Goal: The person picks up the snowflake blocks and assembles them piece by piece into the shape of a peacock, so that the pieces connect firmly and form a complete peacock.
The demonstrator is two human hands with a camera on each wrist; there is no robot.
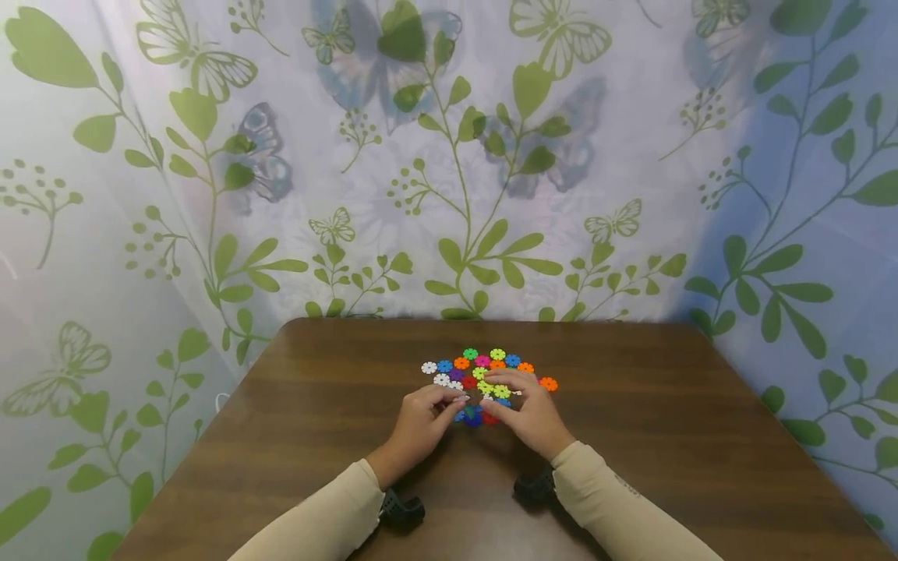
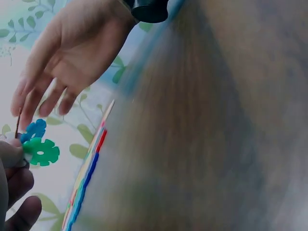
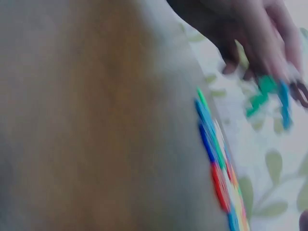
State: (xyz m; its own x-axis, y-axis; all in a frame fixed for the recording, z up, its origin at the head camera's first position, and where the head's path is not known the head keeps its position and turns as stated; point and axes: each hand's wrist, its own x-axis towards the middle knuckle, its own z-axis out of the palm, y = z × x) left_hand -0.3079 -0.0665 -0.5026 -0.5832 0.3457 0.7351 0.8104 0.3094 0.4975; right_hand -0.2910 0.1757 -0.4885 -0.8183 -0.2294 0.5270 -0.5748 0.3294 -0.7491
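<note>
The left hand (image 1: 421, 421) pinches a green disc (image 2: 48, 150) and a blue disc (image 2: 38, 126) above the table (image 1: 316, 358); its fingers partly hide more pieces. The right hand (image 1: 536, 413) is loosely curved; I can't tell if it touches them. It covers some flower discs (image 1: 468, 382) behind.

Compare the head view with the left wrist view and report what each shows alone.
Head view only: both cream sleeves and the printed butterflies.

Left wrist view only: the palm side of the right hand, the laid-out discs seen edge-on, and the green disc in the left hand against the leafy curtain.

Both: the two hands, laid-out discs, curtain, table and the right wrist's black device.
</note>
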